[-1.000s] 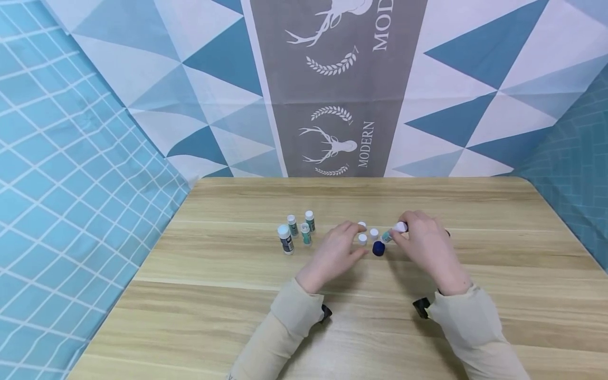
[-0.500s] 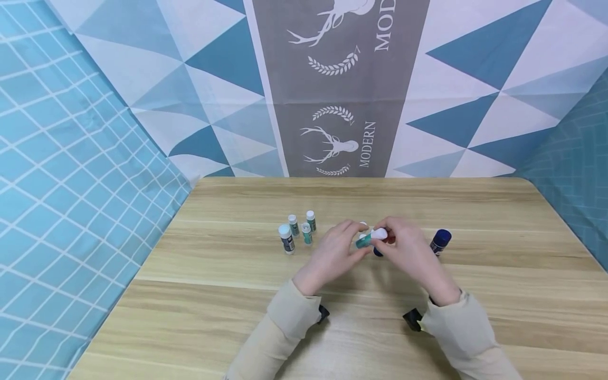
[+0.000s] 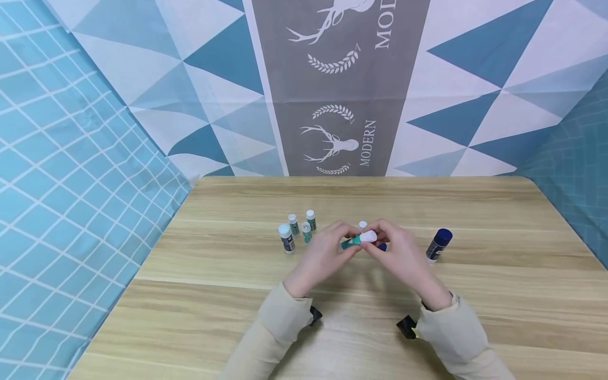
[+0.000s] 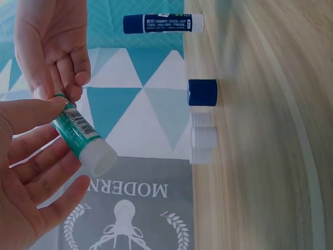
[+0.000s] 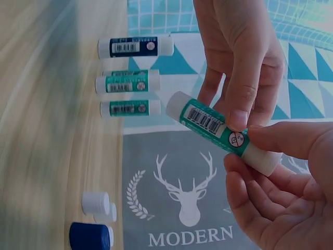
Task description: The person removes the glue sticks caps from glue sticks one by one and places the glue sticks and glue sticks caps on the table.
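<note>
A green glue stick [image 3: 351,241] with a white cap is held between both hands above the table, lying slantwise. My left hand [image 3: 326,250] pinches its green barrel, with the thumb over the label in the right wrist view. At the capped end, my right hand [image 3: 400,252] pinches the white cap [image 5: 261,160] between thumb and fingers. The stick's white base [image 4: 99,157] points away from the right hand. Beneath the hands stand several loose white caps [image 4: 204,137] and a dark blue cap [image 4: 202,92], mostly covered in the head view.
A dark blue glue stick [image 3: 439,245] stands upright to the right of the hands. On the left stands a group of several glue sticks: a dark blue one with a white top [image 3: 287,239] and green ones [image 3: 306,233]. Patterned cloth hangs behind the table [image 3: 190,327].
My right hand has carried the green glue stick leftward to my left hand, which now grips its barrel. The dark blue glue stick at the right has come into full view.
</note>
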Motion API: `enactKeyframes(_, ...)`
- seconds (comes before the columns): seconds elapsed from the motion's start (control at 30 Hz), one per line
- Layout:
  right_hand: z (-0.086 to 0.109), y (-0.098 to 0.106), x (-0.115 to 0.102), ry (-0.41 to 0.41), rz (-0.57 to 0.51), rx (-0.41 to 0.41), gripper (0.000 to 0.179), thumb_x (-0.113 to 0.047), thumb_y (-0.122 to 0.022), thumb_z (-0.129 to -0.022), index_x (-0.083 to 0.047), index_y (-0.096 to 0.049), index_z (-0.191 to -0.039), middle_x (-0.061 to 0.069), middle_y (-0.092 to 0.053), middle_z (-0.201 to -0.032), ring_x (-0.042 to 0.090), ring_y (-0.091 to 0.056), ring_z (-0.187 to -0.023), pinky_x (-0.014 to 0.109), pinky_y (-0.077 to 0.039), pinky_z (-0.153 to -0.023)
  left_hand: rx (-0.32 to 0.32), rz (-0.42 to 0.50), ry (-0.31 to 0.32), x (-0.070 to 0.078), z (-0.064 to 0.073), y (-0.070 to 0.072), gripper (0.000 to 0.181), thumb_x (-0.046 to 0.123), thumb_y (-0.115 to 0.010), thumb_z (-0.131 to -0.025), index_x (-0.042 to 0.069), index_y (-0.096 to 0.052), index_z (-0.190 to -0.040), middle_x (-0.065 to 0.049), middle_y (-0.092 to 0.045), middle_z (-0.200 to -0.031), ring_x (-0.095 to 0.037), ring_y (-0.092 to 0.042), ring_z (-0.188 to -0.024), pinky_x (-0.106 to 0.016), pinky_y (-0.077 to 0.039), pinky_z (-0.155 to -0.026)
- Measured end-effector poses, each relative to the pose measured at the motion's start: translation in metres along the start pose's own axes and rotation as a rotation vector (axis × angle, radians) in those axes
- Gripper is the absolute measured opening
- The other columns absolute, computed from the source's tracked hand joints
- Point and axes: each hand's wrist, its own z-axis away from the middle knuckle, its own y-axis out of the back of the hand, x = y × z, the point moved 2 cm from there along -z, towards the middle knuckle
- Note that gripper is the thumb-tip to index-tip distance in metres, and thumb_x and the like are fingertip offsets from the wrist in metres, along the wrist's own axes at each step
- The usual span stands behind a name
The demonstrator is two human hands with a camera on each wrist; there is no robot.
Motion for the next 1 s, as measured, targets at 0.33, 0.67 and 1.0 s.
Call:
enactKeyframes(0.33, 0.000, -0.003, -0.008, 0.021, -0.071, 0.003, 0.039, -0.018, -0.070, -0.079, -0.007, -0.056, -0.115, 0.004, -0.065, -0.093, 0.015, -0.063, -0.078, 0.025, -0.051, -0.067, 0.075, -0.009, -0.057, -0.004, 0.006, 0.008, 0.020, 0.022, -0.069, -0.080, 0.014, -0.064, -0.097, 0.005, -0.060, -0.092, -0.005, -0.053, -0.079, -0.016, -0.046, -0.069)
enactKeyframes(0.67, -0.001, -0.009, -0.009, 0.057, 0.001, -0.034, 0.019, -0.015, -0.067, -0.081, -0.009, -0.063, -0.100, 0.000, -0.058, -0.078, 0.012, -0.051, -0.067, 0.021, -0.045, -0.055, 0.063, -0.009, -0.079, -0.006, 0.008, 0.011, 0.018, 0.020, -0.071, -0.079, 0.012, -0.065, -0.094, 0.003, -0.062, -0.090, -0.006, -0.055, -0.079, -0.016, -0.047, -0.070)
enactKeyframes(1.0, 0.001, -0.010, -0.007, 0.060, -0.011, -0.041, 0.018, -0.014, -0.066, -0.082, -0.010, -0.062, -0.100, 0.000, -0.060, -0.084, 0.012, -0.055, -0.072, 0.023, -0.048, -0.060, 0.011, 0.012, -0.052, -0.009, 0.011, 0.013, 0.019, 0.021, -0.070, -0.080, 0.012, -0.065, -0.096, 0.005, -0.062, -0.091, -0.004, -0.055, -0.079, -0.014, -0.046, -0.068)
